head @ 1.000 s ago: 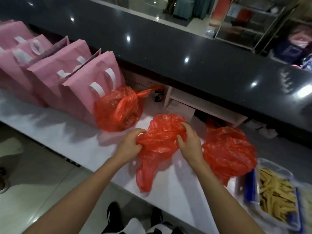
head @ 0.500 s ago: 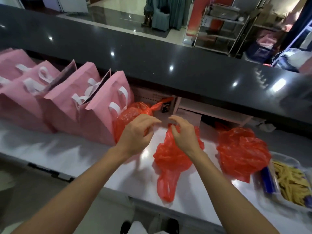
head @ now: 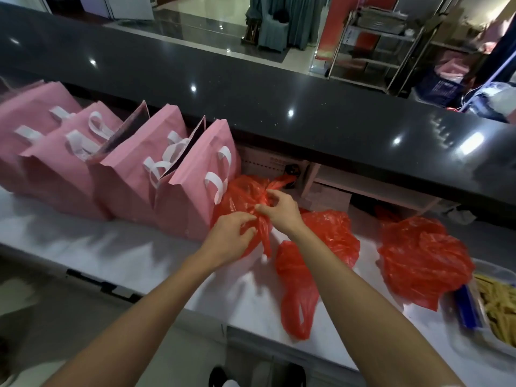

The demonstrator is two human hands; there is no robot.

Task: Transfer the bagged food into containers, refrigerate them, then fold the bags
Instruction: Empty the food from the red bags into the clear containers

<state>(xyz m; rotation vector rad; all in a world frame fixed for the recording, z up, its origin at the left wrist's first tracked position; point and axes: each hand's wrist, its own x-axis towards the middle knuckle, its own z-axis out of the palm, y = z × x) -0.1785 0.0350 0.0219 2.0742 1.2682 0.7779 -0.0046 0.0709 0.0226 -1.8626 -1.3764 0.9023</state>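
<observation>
Four pink paper bags (head: 192, 202) with white handles stand in a row at the left of the white counter (head: 111, 247). Touching the nearest one sits a tied red bag (head: 240, 196), still full; the left hand (head: 229, 233) and right hand (head: 282, 212) both pinch its knotted plastic with curled fingers. Just to the right lies an empty red bag (head: 301, 275), then a crumpled red bag (head: 421, 258). At the far right, a clear container (head: 474, 328) holds pale yellow strips (head: 499, 308).
</observation>
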